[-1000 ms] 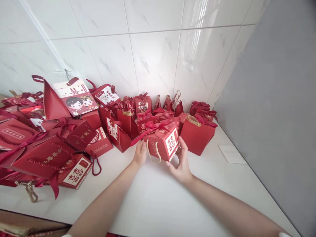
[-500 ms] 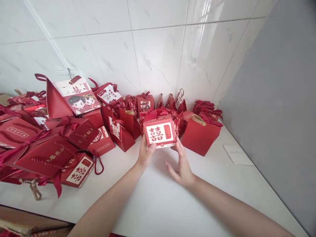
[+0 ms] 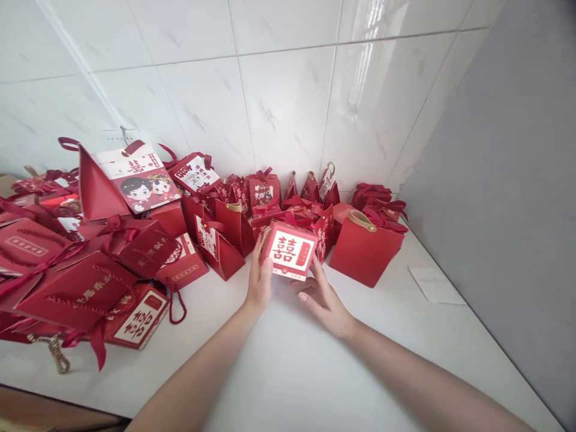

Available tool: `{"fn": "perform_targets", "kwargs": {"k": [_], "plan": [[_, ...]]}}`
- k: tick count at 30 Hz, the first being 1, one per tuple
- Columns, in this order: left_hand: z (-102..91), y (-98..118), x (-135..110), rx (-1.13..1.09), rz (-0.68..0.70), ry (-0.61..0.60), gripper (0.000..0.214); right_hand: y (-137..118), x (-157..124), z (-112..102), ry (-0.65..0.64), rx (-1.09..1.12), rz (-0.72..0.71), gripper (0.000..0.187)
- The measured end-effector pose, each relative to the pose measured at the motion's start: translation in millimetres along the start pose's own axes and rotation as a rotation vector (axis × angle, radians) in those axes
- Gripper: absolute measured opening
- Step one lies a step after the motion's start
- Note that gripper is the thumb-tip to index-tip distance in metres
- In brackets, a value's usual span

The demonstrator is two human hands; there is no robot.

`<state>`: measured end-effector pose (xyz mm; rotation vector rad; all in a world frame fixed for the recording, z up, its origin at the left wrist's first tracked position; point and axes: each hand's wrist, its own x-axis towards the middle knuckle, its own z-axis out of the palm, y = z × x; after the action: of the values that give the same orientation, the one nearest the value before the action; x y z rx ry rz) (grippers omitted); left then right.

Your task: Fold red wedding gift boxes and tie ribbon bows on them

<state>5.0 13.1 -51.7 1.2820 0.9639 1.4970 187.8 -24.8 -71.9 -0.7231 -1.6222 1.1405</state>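
Observation:
A small red gift box with a white label bearing red characters is held between both my hands just above the white counter. My left hand grips its left side, thumb on the front edge. My right hand supports its lower right side with the fingers curled under it. The box is tilted with the label facing me, and a rope handle shows at its top left. Behind it stands a row of red gift bags and boxes with ribbons.
A red bag with a tan handle stands right of the box. A heap of larger red boxes fills the left side. A white paper slip lies by the grey wall. White tiles back the counter.
The box has been turned from its corner facing me to its labelled face toward me, then tilted and lowered slightly. Both hands stayed on it.

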Motion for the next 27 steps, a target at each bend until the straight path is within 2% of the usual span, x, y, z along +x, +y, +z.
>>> {"fn": "perform_targets", "kwargs": {"k": [5,8,13,17,19,21,24,27], "plan": [[0.5,-6,1,-0.017,-0.095,-0.237,0.067,-1,1,-2,0.143,-0.104,0.0,0.074],[-6.2,-13,4,-0.071,-0.155,-0.314,0.072,-1,2,-3,0.173,-0.149,0.026,0.069],[-14.5,-19,6,-0.056,-0.124,-0.272,0.064,-4,2,-2,0.207,-0.183,0.023,0.067],[-15.1,-14,8,-0.023,-0.108,-0.26,0.065,-3,2,-2,0.192,-0.198,0.021,0.066],[-16.0,-11,11,-0.005,-0.148,-0.236,0.064,-3,1,-3,0.177,-0.225,0.01,0.065],[-17.6,-9,13,-0.034,-0.247,-0.196,0.062,-3,1,-3,0.153,-0.281,-0.018,0.066],[-18.6,-8,14,-0.194,-0.383,-0.136,0.067,-5,-2,-2,0.084,-0.395,-0.073,0.064],[-15.2,-7,14,-0.344,-0.368,-0.089,0.072,-9,-5,-1,-0.011,-0.494,-0.158,0.061]]}}
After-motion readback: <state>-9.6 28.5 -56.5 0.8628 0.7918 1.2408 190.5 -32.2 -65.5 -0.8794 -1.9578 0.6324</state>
